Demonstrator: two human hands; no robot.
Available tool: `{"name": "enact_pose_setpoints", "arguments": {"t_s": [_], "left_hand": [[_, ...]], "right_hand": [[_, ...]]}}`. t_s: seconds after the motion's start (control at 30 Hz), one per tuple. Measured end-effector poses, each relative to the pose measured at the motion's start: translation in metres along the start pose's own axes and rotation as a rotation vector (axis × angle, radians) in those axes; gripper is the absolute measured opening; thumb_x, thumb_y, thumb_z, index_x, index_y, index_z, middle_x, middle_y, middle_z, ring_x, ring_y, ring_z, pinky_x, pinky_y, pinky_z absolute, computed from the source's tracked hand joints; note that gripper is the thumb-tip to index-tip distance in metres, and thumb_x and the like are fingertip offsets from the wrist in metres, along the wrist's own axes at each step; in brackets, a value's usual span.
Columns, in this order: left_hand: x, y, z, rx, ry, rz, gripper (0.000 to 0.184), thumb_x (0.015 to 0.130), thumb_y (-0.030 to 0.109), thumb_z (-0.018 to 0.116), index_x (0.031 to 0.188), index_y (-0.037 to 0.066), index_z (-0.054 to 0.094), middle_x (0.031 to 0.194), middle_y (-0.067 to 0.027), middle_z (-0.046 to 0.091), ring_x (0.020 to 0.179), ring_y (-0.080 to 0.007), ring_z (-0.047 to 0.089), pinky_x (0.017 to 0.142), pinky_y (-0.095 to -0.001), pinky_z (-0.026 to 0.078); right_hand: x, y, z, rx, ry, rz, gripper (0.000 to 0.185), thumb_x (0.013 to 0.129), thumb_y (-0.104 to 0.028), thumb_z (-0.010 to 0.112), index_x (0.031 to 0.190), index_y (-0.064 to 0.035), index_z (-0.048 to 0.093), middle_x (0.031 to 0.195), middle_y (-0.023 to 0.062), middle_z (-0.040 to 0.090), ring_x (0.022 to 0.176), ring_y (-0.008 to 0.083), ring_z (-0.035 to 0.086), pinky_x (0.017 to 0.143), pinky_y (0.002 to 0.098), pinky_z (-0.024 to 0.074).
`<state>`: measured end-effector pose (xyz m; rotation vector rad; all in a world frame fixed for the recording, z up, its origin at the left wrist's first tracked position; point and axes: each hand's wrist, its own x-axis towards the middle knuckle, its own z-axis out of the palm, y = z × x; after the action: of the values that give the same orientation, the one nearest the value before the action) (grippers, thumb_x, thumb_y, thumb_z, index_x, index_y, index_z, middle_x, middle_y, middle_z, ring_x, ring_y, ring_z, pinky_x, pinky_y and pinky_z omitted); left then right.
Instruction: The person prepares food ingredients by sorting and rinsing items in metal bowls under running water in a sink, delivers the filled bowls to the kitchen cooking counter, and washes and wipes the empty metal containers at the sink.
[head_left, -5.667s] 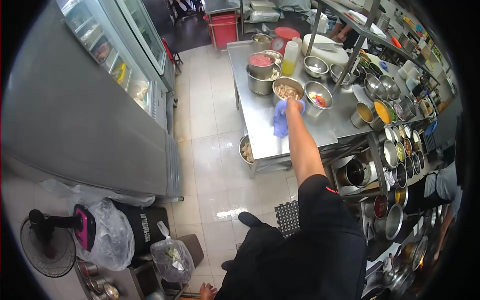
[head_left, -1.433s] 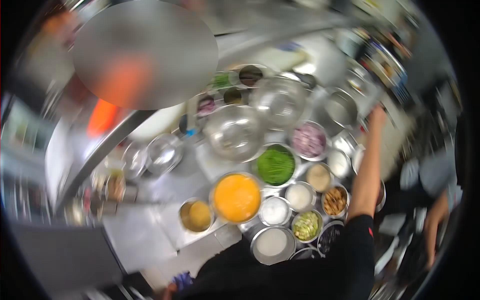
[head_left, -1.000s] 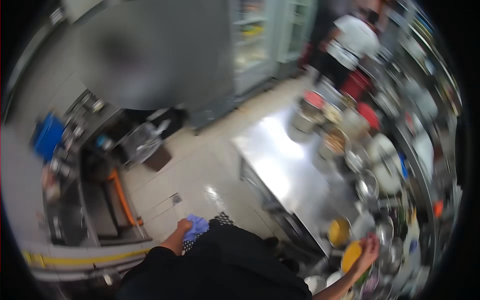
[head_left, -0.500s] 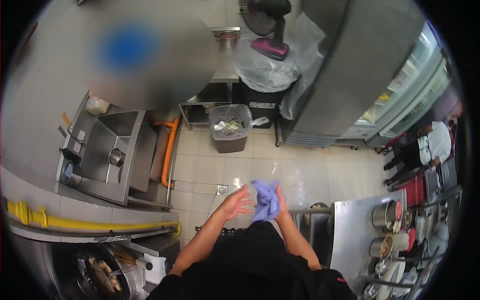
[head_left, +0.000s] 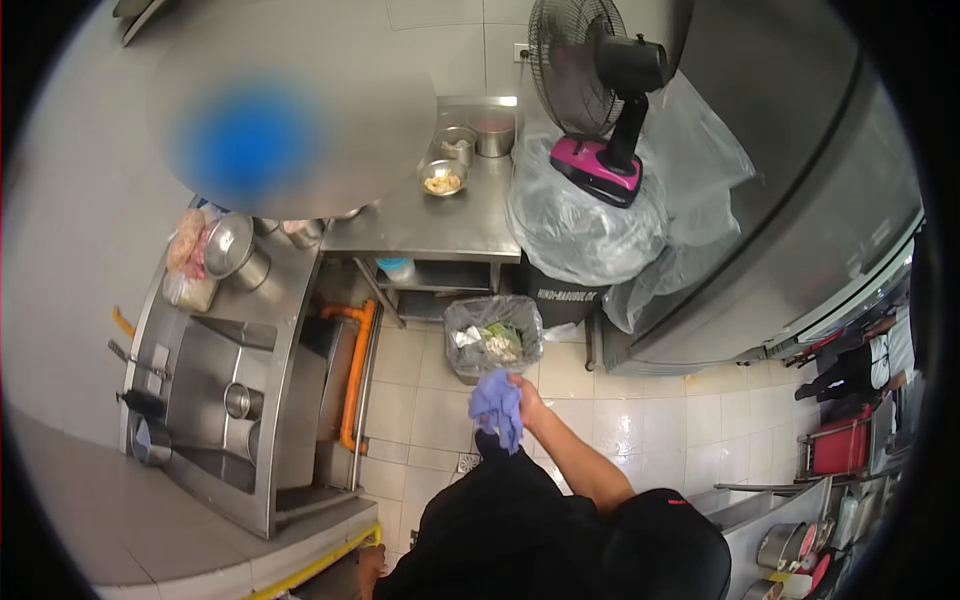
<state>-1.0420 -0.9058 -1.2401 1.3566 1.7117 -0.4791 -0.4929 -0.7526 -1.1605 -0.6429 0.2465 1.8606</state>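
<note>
My right hand (head_left: 526, 399) is wrapped round a crumpled purple cloth (head_left: 497, 405), held just in front of a bin (head_left: 467, 372) lined with a clear bag. Green and pale scraps lie inside that bin. Low at the lower left, beside the yellow pipe (head_left: 320, 568), my left hand (head_left: 371, 562) hangs with its fingers pointing down; whether they are apart or curled is too small to tell. The cloth hangs loosely from my right hand, above my shoe.
A steel sink (head_left: 212, 400) with pots stands at the left. Behind the bin is a steel table (head_left: 450, 225) with bowls. A fan (head_left: 600, 170) rests on a plastic-covered black container. A tall refrigerator (head_left: 730, 250) stands at the right, and a person (head_left: 865, 365) farther off.
The view has moved toward the bin and steel table. My hands have separated: the right holds the cloth farther forward, while the left has dropped to my side.
</note>
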Motion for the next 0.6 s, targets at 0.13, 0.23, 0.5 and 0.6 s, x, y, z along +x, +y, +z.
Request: {"name": "enact_pose_setpoints", "arguments": {"t_s": [0.13, 0.23, 0.5, 0.6], "left_hand": [[0.009, 0.084, -0.031, -0.687, 0.051, -0.014, 0.032, 0.085, 0.027, 0.051, 0.113, 0.013, 0.050, 0.086, -0.0048, 0.053, 0.069, -0.0208, 0.057, 0.055, -0.0357, 0.047], [0.022, 0.157, -0.077, -1.198, 0.011, -0.105, 0.039, 0.087, 0.025, 0.051, 0.123, 0.014, 0.045, 0.080, -0.0007, 0.051, 0.062, -0.0139, 0.053, 0.048, -0.0290, 0.043], [0.146, 0.199, -0.218, -0.408, 0.138, 0.030, 0.049, 0.081, 0.026, 0.055, 0.123, 0.000, 0.050, 0.080, -0.0193, 0.063, 0.070, -0.0250, 0.061, 0.068, -0.0363, 0.050], [0.234, 0.175, -0.274, -0.326, 0.360, 0.241, 0.051, 0.083, 0.028, 0.055, 0.124, -0.002, 0.048, 0.079, -0.0197, 0.062, 0.075, -0.0278, 0.061, 0.074, -0.0370, 0.048]], "right_hand": [[0.042, -0.106, 0.104, -0.119, 0.087, -0.146, 0.045, 0.091, -0.043, 0.040, 0.117, -0.0083, 0.049, 0.110, 0.0149, 0.056, 0.094, 0.0342, 0.055, 0.067, 0.0523, 0.0492], [0.070, -0.179, 0.181, -0.360, 0.201, -0.457, 0.039, 0.089, -0.039, 0.049, 0.109, -0.0067, 0.055, 0.092, 0.0086, 0.064, 0.079, 0.0245, 0.063, 0.061, 0.0448, 0.0527], [0.190, -0.288, 0.191, -1.597, 0.831, -1.178, 0.065, 0.076, -0.047, 0.064, 0.117, 0.0019, 0.054, 0.109, 0.0220, 0.060, 0.099, 0.0292, 0.059, 0.087, 0.0360, 0.0440], [0.210, -0.280, 0.204, -1.677, 0.884, -1.206, 0.060, 0.074, -0.041, 0.067, 0.115, 0.0009, 0.056, 0.107, 0.0221, 0.061, 0.098, 0.0307, 0.060, 0.086, 0.0367, 0.0453]]}}
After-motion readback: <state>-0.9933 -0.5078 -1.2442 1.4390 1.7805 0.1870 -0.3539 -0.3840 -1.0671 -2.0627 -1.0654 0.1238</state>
